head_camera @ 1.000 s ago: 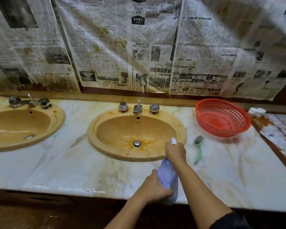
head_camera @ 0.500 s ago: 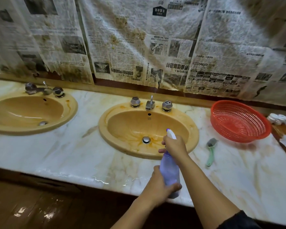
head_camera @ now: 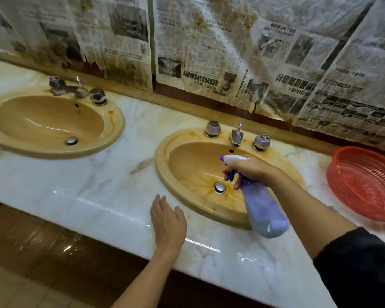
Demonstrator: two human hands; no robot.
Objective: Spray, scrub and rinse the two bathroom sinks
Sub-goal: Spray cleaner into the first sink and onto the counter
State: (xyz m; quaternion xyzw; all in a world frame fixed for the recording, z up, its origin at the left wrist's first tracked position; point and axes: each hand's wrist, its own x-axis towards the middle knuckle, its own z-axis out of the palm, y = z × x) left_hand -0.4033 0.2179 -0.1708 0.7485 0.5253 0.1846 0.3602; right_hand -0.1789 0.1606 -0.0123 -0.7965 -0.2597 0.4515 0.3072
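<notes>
The spray bottle (head_camera: 263, 210), pale purple with a white head, is hanging tilted over the right sink (head_camera: 187, 174), its nozzle pointing left across the bowl and its base leaning back over the near rim. The right hand (head_camera: 248, 168) is gripping it round the neck, fingers curling at the trigger. The left hand (head_camera: 168, 221) is lying flat and relaxed on the marble counter (head_camera: 102, 187), fingers straight, just beside the sink's front-left rim and holding nothing. The right sink's yellow bowl is showing orange-brown streaks running toward its metal drain (head_camera: 219, 187). The left sink (head_camera: 47, 123), well apart along the counter, is looking smoother, with a rusty dribble on its right rim. At the far right a red mesh basket (head_camera: 365, 183) is sitting on the counter; I cannot tell whether anything is in it. Stained newspaper (head_camera: 209, 45) is covering the wall behind.
</notes>
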